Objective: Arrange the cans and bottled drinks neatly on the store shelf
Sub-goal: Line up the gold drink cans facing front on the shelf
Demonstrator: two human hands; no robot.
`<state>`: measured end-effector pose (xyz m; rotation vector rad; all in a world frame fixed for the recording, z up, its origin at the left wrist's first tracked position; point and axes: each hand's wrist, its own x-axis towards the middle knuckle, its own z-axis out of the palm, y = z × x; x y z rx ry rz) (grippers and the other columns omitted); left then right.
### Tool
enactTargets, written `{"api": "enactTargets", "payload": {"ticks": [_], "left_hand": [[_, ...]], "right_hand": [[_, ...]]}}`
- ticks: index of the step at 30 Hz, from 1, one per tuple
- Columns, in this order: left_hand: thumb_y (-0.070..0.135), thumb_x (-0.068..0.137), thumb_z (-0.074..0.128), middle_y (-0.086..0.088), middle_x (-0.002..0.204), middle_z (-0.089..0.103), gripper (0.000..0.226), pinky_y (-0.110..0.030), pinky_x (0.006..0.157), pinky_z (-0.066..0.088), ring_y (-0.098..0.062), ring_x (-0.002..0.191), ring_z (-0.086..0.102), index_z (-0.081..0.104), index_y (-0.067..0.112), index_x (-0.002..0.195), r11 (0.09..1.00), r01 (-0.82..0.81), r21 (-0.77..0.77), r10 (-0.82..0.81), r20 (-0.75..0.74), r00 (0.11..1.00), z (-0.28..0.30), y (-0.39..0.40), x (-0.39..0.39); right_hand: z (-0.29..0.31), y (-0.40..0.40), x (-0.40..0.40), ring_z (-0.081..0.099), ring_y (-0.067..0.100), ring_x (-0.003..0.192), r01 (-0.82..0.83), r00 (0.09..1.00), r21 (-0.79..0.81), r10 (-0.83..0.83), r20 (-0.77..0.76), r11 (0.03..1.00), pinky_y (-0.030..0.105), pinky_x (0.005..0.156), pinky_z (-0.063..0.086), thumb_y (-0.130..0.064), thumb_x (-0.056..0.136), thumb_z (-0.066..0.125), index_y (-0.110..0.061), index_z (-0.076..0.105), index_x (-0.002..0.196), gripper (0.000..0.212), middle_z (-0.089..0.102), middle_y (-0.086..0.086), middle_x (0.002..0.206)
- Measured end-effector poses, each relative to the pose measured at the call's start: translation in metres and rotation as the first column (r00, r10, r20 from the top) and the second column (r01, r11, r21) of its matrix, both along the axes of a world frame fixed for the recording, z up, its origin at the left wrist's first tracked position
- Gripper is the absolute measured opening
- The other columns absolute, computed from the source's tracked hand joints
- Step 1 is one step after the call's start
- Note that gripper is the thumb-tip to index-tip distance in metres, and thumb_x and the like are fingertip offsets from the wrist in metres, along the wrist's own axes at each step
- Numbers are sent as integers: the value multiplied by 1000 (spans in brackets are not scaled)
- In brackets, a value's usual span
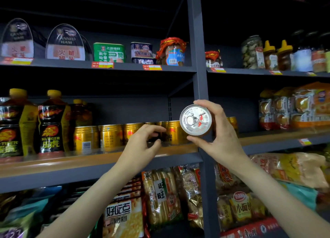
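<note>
The right hand (217, 130) holds a gold can (195, 120) tipped over, so its silver top with the pull ring faces the camera. The fingers and thumb curl round its sides. It is in the air, in front of the dark shelf post (200, 59), just above the wooden shelf (71, 162).

The left hand (141, 145) reaches to the row of gold cans (110, 137) near the shelf's front edge. Its fingers are bent near one can (172, 132), but I cannot tell if they pinch it.

Tall Hi-Tiger bottles (50, 123) stand at the left end of the shelf.

To do this step well, I think the can should be turned upright first. Then it can go down gently in a gap beside the others, picture facing out, in line with the row.
</note>
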<state>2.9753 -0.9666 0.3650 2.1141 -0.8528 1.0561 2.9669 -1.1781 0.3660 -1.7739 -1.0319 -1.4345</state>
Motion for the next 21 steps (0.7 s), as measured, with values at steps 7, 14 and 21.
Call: {"api": "enactTargets", "payload": {"ticks": [7, 14, 21], "left_hand": [[8, 92, 54, 11, 114, 52, 31, 5, 79, 32, 1, 105, 47, 58, 25, 118, 1000, -19, -8, 19, 15, 1000, 0, -12, 2], [3, 90, 53, 9, 115, 47, 31, 4, 75, 34, 10, 97, 46, 57, 26, 110, 998, 11, -57, -7, 62, 998, 7, -39, 2], [4, 89, 53, 9, 118, 46, 33, 3, 82, 31, -1, 109, 43, 59, 21, 117, 995, 18, -102, -8, 98, 995, 11, -74, 13]], "right_hand": [[6, -18, -11, 51, 4, 118, -170, 963, 198, 205, -173, 965, 22, 95, 48, -16, 71, 81, -40, 37, 126, 74, 47, -16, 130], [8, -43, -14, 62, 24, 108, -312, 555, 739, 746, -368, 597, 42, 80, 57, -27, 68, 70, -25, 46, 131, 67, 58, 5, 124], [26, -71, -10, 67, 24, 90, -16, 489, 840, 737, -466, 542, 42, 65, 59, -33, 77, 74, -11, 49, 120, 54, 63, 12, 111]]}}
